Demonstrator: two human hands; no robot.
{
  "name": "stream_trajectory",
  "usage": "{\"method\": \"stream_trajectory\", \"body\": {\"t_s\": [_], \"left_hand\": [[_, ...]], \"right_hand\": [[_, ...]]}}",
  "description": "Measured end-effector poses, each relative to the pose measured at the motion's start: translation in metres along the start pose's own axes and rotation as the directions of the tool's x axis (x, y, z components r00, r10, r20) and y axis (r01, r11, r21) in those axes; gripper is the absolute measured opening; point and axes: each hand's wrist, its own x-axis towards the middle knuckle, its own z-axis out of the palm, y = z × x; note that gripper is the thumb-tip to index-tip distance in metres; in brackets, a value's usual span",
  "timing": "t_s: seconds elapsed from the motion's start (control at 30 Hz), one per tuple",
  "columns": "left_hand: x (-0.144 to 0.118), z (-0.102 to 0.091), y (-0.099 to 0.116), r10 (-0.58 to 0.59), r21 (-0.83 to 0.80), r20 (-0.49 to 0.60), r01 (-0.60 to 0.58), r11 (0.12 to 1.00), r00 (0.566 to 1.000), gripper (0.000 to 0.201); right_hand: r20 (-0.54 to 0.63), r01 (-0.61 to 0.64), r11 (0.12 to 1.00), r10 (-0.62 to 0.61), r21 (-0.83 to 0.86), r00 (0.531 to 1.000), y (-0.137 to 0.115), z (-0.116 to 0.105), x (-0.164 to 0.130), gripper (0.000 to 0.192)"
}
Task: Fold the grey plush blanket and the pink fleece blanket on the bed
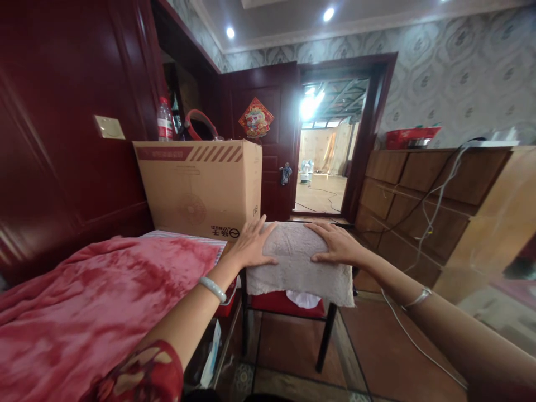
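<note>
Left hand (251, 245) and right hand (337, 244) spread flat on towel (298, 268) edges, open floor (377, 357) below

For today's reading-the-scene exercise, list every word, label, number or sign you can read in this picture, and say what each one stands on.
"IZOWVA", or close to it, printed upside down beside a round logo: low on the cardboard box.
Red label on the plastic bottle: too small to read.
Red diamond decoration on the door: a picture, any lettering too blurred.
Red crate on the wooden cabinet: no readable print.
Nothing written on the pale towel under the left hand and right hand.
</note>
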Motion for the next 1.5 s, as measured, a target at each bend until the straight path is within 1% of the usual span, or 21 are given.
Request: {"method": "stream_trajectory", "body": {"t_s": [0.1, 0.2, 0.3, 0.37, 0.47, 0.53, 0.6, 0.67, 0.73, 0.83, 0.9, 0.97, 1.0, 1.03, 1.07, 1.1, 1.17, 1.27, 1.37, 1.43, 1.5], "left_hand": [[-0.048, -0.002, -0.006, -0.079, -0.011, 0.035, 0.079, 0.997, 0.996, 0.111], [-0.119, -0.007, -0.014, -0.199, -0.064, 0.137, 0.209, 0.976, 0.970, 0.104], [-0.206, -0.019, -0.022, -0.366, -0.135, 0.256, 0.408, 0.903, 0.895, 0.093], [-0.267, -0.034, -0.024, -0.499, -0.190, 0.277, 0.556, 0.809, 0.821, 0.084], [-0.354, -0.067, -0.014, -0.686, -0.268, 0.210, 0.715, 0.645, 0.697, 0.073], [-0.407, -0.089, -0.001, -0.819, -0.361, 0.106, 0.789, 0.497, 0.564, 0.067], [-0.458, -0.107, 0.015, -0.908, -0.363, 0.051, 0.855, 0.371, 0.415, 0.064], [-0.509, -0.118, 0.032, -0.949, -0.214, 0.050, 0.932, 0.293, 0.310, 0.067], [-0.558, -0.124, 0.050, -0.968, 0.029, 0.050, 0.969, 0.247, 0.245, 0.071], [-0.622, -0.126, 0.076, -0.985, 0.280, -0.016, 0.946, 0.161, 0.172, 0.069], [-0.651, -0.128, 0.094, -0.992, 0.348, -0.078, 0.935, 0.068, 0.101, 0.066], [-0.669, -0.129, 0.112, -0.990, 0.367, -0.137, 0.929, -0.035, 0.016, 0.067], [-0.674, -0.128, 0.122, -0.986, 0.360, -0.167, 0.930, -0.069, -0.009, 0.068], [-0.678, -0.127, 0.132, -0.980, 0.344, -0.198, 0.935, -0.082, -0.013, 0.068], [-0.680, -0.125, 0.142, -0.974, 0.325, -0.226, 0.943, -0.071, 0.005, 0.067], [-0.680, -0.122, 0.152, -0.967, 0.307, -0.250, 0.951, -0.037, 0.043, 0.064], [-0.677, -0.113, 0.171, -0.944, 0.295, -0.295, 0.954, 0.054, 0.145, 0.054], [-0.663, -0.100, 0.192, -0.897, 0.317, -0.338, 0.932, 0.178, 0.286, 0.047], [-0.642, -0.095, 0.201, -0.850, 0.319, -0.355, 0.905, 0.282, 0.390, 0.050], [-0.629, -0.096, 0.203, -0.820, 0.303, -0.379, 0.895, 0.327, 0.428, 0.045], [-0.620, -0.098, 0.203, -0.799, 0.295, -0.405, 0.890, 0.347, 0.446, 0.041]], "right_hand": [[0.003, 0.023, 0.999, -0.023, 0.035, 1.000, 0.007, 0.004, -0.003, 0.096], [-0.014, 0.039, 0.993, -0.038, 0.114, 0.999, 0.023, 0.015, -0.005, 0.095], [-0.085, 0.041, 0.980, -0.025, 0.195, 0.996, 0.031, 0.026, 0.003, 0.079], [-0.199, 0.113, 0.969, -0.069, 0.219, 0.978, 0.015, 0.026, 0.012, 0.069], [-0.288, 0.216, 0.938, -0.135, 0.272, 0.948, -0.046, 0.022, 0.019, 0.057], [-0.245, 0.245, 0.892, -0.158, 0.380, 0.957, -0.103, 0.026, 0.021, 0.050], [-0.126, 0.283, 0.815, -0.255, 0.505, 0.959, -0.160, 0.043, 0.025, 0.046], [-0.083, 0.377, 0.725, -0.408, 0.576, 0.909, -0.211, 0.073, 0.032, 0.044], [-0.086, 0.443, 0.640, -0.509, 0.628, 0.856, -0.254, 0.108, 0.043, 0.044], [-0.114, 0.485, 0.566, -0.565, 0.667, 0.817, -0.314, 0.155, 0.067, 0.043], [-0.150, 0.519, 0.532, -0.587, 0.670, 0.795, -0.352, 0.180, 0.084, 0.043], [-0.179, 0.553, 0.525, -0.600, 0.647, 0.779, -0.386, 0.202, 0.097, 0.046], [-0.186, 0.565, 0.533, -0.603, 0.629, 0.776, -0.401, 0.213, 0.100, 0.048], [-0.186, 0.575, 0.543, -0.608, 0.613, 0.772, -0.413, 0.224, 0.102, 0.050], [-0.180, 0.584, 0.549, -0.619, 0.598, 0.765, -0.422, 0.236, 0.102, 0.051], [-0.171, 0.595, 0.553, -0.633, 0.583, 0.755, -0.429, 0.248, 0.100, 0.052], [-0.151, 0.622, 0.561, -0.665, 0.547, 0.732, -0.435, 0.271, 0.093, 0.052], [-0.164, 0.654, 0.581, -0.674, 0.484, 0.720, -0.434, 0.294, 0.084, 0.054], [-0.208, 0.679, 0.572, -0.674, 0.461, 0.709, -0.430, 0.299, 0.080, 0.057], [-0.219, 0.680, 0.570, -0.670, 0.461, 0.709, -0.429, 0.296, 0.080, 0.057], [-0.211, 0.671, 0.575, -0.665, 0.467, 0.717, -0.428, 0.292, 0.080, 0.056]]}}
